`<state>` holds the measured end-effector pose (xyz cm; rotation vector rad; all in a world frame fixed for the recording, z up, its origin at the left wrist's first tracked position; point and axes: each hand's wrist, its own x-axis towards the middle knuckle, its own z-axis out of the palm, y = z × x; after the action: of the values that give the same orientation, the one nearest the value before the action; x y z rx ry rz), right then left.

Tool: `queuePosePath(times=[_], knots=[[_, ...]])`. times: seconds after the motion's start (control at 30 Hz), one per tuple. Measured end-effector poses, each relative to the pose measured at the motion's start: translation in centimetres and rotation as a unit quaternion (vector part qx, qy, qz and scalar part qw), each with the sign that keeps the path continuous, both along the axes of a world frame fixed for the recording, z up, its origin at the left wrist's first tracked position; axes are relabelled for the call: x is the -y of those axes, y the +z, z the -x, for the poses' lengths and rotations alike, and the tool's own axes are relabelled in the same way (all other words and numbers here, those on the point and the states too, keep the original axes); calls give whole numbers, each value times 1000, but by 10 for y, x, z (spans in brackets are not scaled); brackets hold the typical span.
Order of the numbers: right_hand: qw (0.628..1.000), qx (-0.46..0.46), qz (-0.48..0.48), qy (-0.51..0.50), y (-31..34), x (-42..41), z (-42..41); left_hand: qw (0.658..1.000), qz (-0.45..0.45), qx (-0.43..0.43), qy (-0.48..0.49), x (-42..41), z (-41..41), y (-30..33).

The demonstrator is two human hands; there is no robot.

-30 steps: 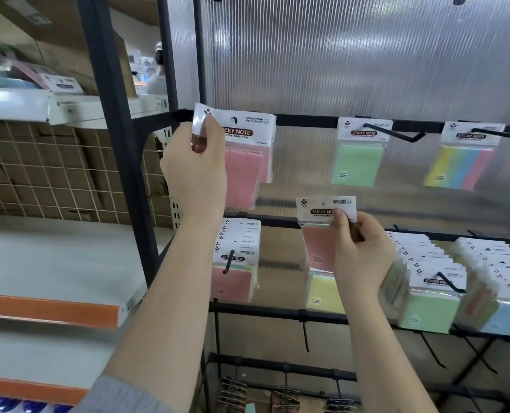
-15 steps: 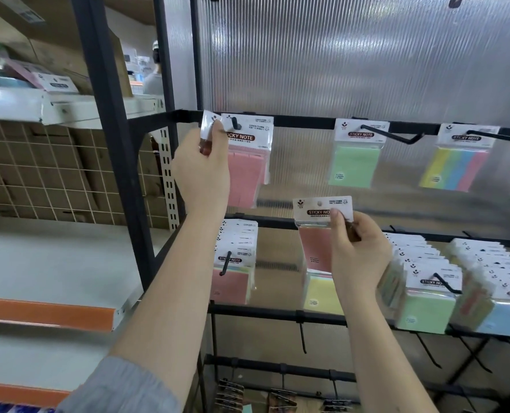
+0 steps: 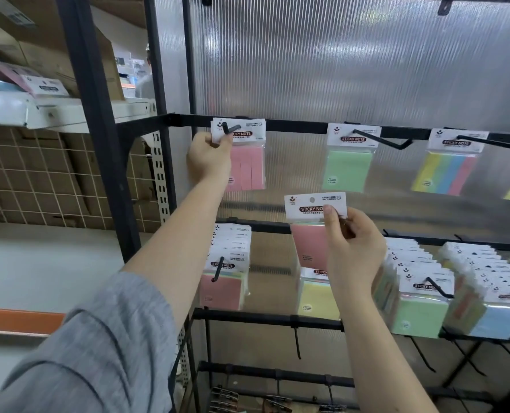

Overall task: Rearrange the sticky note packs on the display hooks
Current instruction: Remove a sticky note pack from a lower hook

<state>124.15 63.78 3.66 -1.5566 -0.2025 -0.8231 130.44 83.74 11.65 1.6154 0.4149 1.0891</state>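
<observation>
My left hand [image 3: 207, 158] pinches the white header card of a pink sticky note pack [image 3: 246, 166], which hangs on the leftmost hook [image 3: 231, 128] of the upper black rail. The hook's tip pokes out through the card. My right hand [image 3: 352, 251] grips a second pink sticky note pack [image 3: 309, 242] by its header, held free in front of the middle rail, on no hook. A green pack [image 3: 347, 168] and a striped multicolour pack [image 3: 444, 174] hang further right on the upper rail.
Thick rows of packs hang on the middle rail: pink at the left [image 3: 225, 281], yellow [image 3: 318, 299] behind my right hand, green [image 3: 420, 311] and blue [image 3: 492, 320] at the right. A black upright post [image 3: 98, 129] stands left. Binder clips [image 3: 227, 397] hang on the bottom rail.
My left hand has pushed its pink pack up and back onto the upper left hook, so the hook now passes through the card. My right hand has kept its pack almost still.
</observation>
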Motion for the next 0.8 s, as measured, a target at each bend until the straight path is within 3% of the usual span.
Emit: queuePosePath(times=[0.23,0.5,0.7,0.8], knots=[[1000,3,-24,19,9,-1,1,1000,-9,0,4,0,7,-1],[997,60,-29,44,31,-12,4,988,-71,-139,-17,-3,58,-59],[987,131,-18,91,61,-38,21,978,-16,-210,-7,-16,90,-121],[980,152,-9,128,71,-52,29,956,-49,-290,-26,-19,96,-147]])
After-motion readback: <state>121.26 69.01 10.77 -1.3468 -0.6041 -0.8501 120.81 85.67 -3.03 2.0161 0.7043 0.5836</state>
